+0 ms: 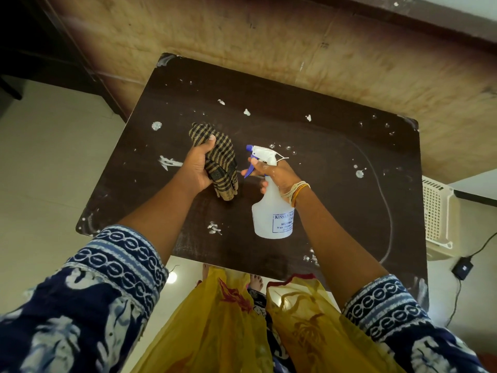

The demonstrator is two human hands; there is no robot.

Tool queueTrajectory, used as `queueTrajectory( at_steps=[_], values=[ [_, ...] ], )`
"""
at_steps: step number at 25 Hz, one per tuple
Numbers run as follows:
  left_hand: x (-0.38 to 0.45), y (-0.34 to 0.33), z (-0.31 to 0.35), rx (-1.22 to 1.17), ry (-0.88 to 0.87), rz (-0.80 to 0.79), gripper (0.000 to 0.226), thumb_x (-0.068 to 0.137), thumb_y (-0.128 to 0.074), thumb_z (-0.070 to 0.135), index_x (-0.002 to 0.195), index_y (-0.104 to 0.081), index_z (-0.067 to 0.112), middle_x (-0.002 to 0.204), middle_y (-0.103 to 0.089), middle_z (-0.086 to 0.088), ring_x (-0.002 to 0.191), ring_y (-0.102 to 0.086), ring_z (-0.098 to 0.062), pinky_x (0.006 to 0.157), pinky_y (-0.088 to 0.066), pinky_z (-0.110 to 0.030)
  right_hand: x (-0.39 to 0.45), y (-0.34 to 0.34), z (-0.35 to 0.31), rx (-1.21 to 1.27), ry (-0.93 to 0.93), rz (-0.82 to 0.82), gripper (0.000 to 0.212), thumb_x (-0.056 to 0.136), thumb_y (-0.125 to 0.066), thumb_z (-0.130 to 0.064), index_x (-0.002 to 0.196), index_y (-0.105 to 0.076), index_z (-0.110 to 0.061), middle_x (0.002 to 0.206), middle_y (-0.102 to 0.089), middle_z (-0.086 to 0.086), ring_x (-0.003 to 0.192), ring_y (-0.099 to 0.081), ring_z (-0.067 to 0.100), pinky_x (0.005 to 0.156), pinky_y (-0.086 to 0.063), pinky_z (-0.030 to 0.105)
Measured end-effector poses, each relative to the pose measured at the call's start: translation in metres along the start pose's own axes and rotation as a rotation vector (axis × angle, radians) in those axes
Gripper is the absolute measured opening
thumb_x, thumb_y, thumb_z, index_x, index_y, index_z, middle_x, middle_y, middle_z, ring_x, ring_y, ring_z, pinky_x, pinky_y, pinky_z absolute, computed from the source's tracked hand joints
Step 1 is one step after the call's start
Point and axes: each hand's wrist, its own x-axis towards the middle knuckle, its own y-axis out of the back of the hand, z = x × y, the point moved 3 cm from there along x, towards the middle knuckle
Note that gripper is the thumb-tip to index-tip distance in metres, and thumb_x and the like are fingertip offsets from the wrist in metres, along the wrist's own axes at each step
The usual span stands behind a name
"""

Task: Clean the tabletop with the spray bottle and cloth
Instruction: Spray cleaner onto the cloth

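A dark brown tabletop (322,184) carries scattered white splotches and a faint white ring mark. My left hand (197,169) grips a bunched black-and-tan checked cloth (222,162) above the middle of the table. Just to its right, my right hand (277,175) holds a translucent white spray bottle (273,214) by the neck, a finger on its blue trigger. The blue nozzle points left toward the cloth. Bottle and cloth are both held off the surface.
A brown wall runs behind the table. A cream perforated plastic basket (437,216) stands on the floor at the right, with a black adapter (463,268) and cable beside it. Yellow fabric of my clothing (228,327) hangs below the near edge. Pale floor lies to the left.
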Motion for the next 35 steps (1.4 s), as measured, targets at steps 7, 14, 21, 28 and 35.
queueTrajectory(
  at_steps=[7,14,21,28,35],
  values=[
    [0.004,-0.016,-0.002,0.039,0.01,-0.028,0.029,0.094,-0.063,0.031,0.113,-0.065,0.008,0.104,-0.073,-0.011,0.097,-0.07,-0.027,0.083,-0.057,-0.046,0.002,0.048,-0.026,-0.031,0.233,0.24,0.036,0.09,-0.069,-0.02,0.122,-0.065,-0.005,0.105,-0.074,0.008,0.059,-0.059,0.007,0.05,-0.043,0.023],
    [0.011,-0.029,-0.01,0.062,0.031,-0.027,0.028,0.093,-0.064,0.032,0.108,-0.065,0.008,0.108,-0.072,-0.013,0.101,-0.069,-0.029,0.087,-0.055,-0.048,0.022,0.075,-0.055,-0.045,0.373,0.362,0.037,0.085,-0.075,-0.016,0.12,-0.066,-0.012,0.115,-0.072,0.004,0.105,-0.068,0.016,0.092,-0.055,0.03],
    [0.011,-0.025,-0.013,0.052,0.031,0.003,0.025,0.092,-0.066,0.031,0.102,-0.065,0.009,0.102,-0.073,-0.012,0.098,-0.069,-0.029,0.085,-0.055,-0.047,0.026,0.083,-0.03,-0.082,0.288,0.499,0.047,0.082,-0.078,-0.019,0.124,-0.058,-0.013,0.112,-0.061,0.004,0.101,-0.057,0.017,0.07,-0.049,0.013],
    [-0.001,-0.018,-0.025,0.055,0.039,0.006,0.028,0.092,-0.066,0.032,0.106,-0.066,0.008,0.103,-0.073,-0.012,0.096,-0.07,-0.028,0.081,-0.056,-0.045,0.016,0.084,-0.011,-0.214,0.206,0.544,0.072,0.072,-0.085,-0.027,0.133,-0.05,-0.014,0.124,-0.059,0.006,0.111,-0.055,0.019,0.098,-0.048,0.037],
    [-0.012,-0.014,-0.035,0.026,0.024,-0.001,0.022,0.093,-0.065,0.03,0.098,-0.067,0.008,0.086,-0.076,-0.008,0.088,-0.071,-0.026,0.076,-0.057,-0.042,0.005,0.063,0.014,0.045,0.004,0.808,0.059,0.07,-0.087,-0.023,0.111,-0.045,-0.016,0.121,-0.056,0.006,0.113,-0.055,0.025,0.1,-0.048,0.044]
  ],
)
